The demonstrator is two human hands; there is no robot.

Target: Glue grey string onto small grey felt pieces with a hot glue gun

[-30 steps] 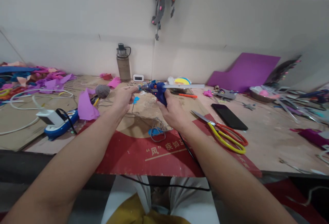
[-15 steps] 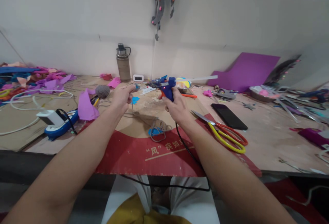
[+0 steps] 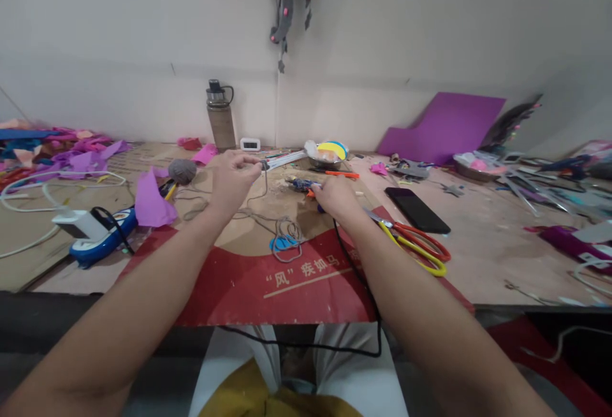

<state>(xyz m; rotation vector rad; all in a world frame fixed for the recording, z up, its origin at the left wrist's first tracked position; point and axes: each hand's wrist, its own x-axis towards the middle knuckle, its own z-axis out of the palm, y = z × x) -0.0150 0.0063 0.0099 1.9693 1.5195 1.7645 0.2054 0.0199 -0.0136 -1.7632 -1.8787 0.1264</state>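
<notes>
My left hand (image 3: 234, 178) is raised over the cardboard, its thumb and fingertips pinching a small greyish piece (image 3: 264, 165). Grey yarn (image 3: 266, 182) hangs from that piece. Lower and to the right, my right hand (image 3: 337, 195) is closed over a blue hot glue gun (image 3: 302, 184), whose nozzle points left, close to the cardboard. Most of the gun's body is hidden under the hand. A black cord (image 3: 354, 264) runs from it toward the table's front edge. Between my forearms a blue felt piece (image 3: 282, 243) lies under loops of yarn.
Red-and-yellow-handled scissors (image 3: 421, 245) and a black phone (image 3: 417, 210) lie right of my right forearm. A bottle (image 3: 220, 117), a grey yarn ball (image 3: 182, 171) and a blue power strip (image 3: 102, 238) stand left. Behind is a bowl (image 3: 327, 163).
The glue gun has come down from its raised position to near the cardboard, with my right hand on it. My left hand has turned, and the blue shape below it is out of sight.
</notes>
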